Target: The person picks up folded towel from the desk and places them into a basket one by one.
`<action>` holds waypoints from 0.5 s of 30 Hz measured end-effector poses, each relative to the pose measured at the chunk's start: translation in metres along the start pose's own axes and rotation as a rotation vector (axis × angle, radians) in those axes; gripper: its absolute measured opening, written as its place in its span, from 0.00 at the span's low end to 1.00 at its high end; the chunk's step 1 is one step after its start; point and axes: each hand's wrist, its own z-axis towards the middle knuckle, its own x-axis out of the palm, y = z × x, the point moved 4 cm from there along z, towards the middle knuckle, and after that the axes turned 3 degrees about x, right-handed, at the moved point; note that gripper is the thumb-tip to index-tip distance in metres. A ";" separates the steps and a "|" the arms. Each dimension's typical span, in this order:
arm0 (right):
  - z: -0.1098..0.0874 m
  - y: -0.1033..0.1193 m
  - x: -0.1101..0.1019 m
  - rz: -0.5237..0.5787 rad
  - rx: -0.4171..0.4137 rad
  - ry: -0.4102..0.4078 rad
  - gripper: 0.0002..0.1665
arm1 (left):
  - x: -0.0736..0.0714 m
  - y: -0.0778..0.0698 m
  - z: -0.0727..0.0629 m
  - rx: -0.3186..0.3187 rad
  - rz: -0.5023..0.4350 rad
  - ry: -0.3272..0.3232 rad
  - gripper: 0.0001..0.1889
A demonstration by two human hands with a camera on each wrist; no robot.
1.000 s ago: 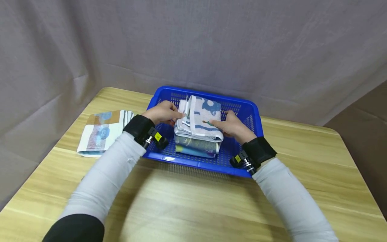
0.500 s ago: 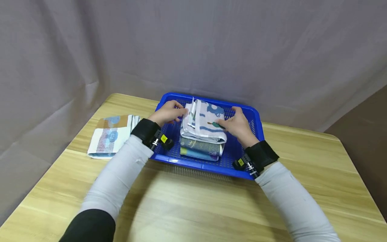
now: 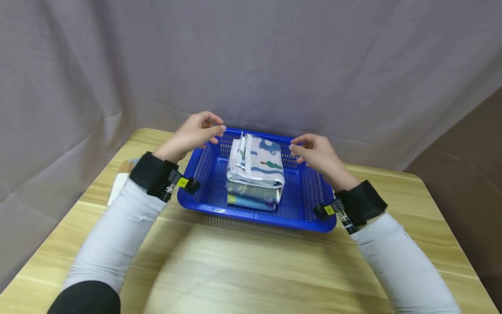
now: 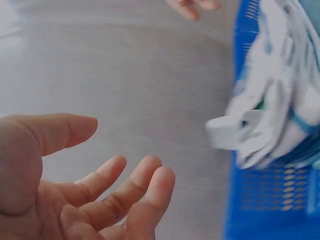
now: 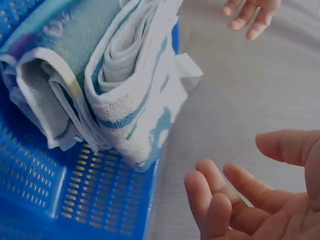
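A white folded towel [image 3: 260, 163] with blue and green patterns tops a stack in the blue plastic basket [image 3: 255, 216]. Beneath it lie a grey-green folded towel [image 3: 251, 190] and a blue-and-yellow one [image 3: 251, 202]. My left hand [image 3: 194, 133] hovers over the basket's left rim, fingers loosely bent and holding nothing. On the other side my right hand [image 3: 315, 152] is raised above the right part of the basket, also holding nothing. Both wrist views show thumb and fingers apart, away from the towels. A white tag [image 5: 189, 70] sticks out from the top towel.
Another folded towel [image 3: 117, 187] lies on the wooden table [image 3: 235, 270] left of the basket, mostly hidden behind my left forearm. A grey curtain [image 3: 251, 65] hangs right behind the basket.
Both hands have let go of the white towel on the stack and moved up and outward from it. My left forearm now covers most of the towel on the table.
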 end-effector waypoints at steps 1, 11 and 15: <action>-0.005 0.000 -0.002 -0.018 -0.016 0.008 0.23 | -0.006 -0.004 -0.006 0.022 0.006 -0.010 0.19; -0.066 -0.028 -0.008 -0.088 -0.096 -0.011 0.20 | -0.043 -0.006 -0.091 0.162 0.104 -0.069 0.17; -0.093 -0.042 -0.004 -0.139 -0.158 -0.099 0.18 | -0.045 0.015 -0.118 0.184 0.115 -0.100 0.15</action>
